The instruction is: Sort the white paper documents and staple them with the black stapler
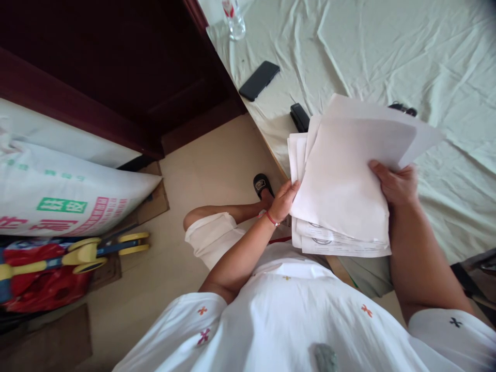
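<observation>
Head view: a person squares a sheaf of papers over the near edge of a sheet-covered bed.

The left hand (284, 200) presses flat against the left edge of the stack of papers (341, 191); the right hand (395, 183) grips its right edge, thumb on top. Judged step: evening up the sheets; the next move calls for both hands to stay closed on the stack. A stapler (299, 117) and a phone (259, 80) lie on the bedsheet (387, 51) near the bed's left edge.

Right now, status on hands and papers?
Left hand steadying the paper stack at its edge. Right hand gripping stack's far side. Stapler, phone on the sheet behind; nothing blocking.
</observation>
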Demonstrator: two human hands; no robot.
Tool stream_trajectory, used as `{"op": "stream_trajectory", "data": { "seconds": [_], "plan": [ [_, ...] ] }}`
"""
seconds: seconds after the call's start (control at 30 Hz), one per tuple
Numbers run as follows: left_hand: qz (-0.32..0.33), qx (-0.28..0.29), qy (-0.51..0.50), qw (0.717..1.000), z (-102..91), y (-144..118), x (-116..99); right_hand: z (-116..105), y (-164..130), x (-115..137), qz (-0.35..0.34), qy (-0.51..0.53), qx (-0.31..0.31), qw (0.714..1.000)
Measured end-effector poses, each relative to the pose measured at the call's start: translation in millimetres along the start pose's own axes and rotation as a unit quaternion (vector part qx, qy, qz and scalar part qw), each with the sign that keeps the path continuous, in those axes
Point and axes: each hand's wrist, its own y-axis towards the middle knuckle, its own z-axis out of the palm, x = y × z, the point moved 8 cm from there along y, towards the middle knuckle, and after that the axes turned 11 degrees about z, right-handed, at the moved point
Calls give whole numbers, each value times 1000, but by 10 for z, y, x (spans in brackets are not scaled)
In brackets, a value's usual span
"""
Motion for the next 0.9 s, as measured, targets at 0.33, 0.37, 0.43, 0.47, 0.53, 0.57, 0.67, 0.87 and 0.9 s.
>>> {"op": "stream_trajectory", "data": {
  "seconds": [0.33, 0.37, 0.43, 0.47, 0.53, 0.57, 0.67, 0.87, 0.9],
  "plan": [
    [-4, -6, 10, 1000, -42, -1, 101, 19, -1, -2, -16, -20, 1, 1000],
    [-3, -9, 13, 1000, -52, -3, 110, 9, 6, 7, -24, -23, -4, 999],
    [1, -17, 16, 1000, -70, -5, 121, -19, 17, 35, -44, -25, -15, 999],
    [4, -21, 20, 1000, -79, -3, 122, -31, 23, 41, -49, -24, -18, 998],
    [10, -32, 40, 999, -102, 6, 117, -45, 39, 30, -44, -21, -12, 999],
    [14, -36, 56, 998, -113, 14, 113, -47, 46, 17, -37, -19, -6, 999],
    [19, -40, 98, 994, -134, 45, 106, -58, 59, -15, -19, -9, 5, 1000],
    [38, -71, 87, 993, -162, 71, 75, -109, 41, 30, -35, 28, -43, 998],
    [42, -78, 83, 993, -168, 65, 69, -114, 42, 31, -33, 47, -44, 997]
  ]
}}
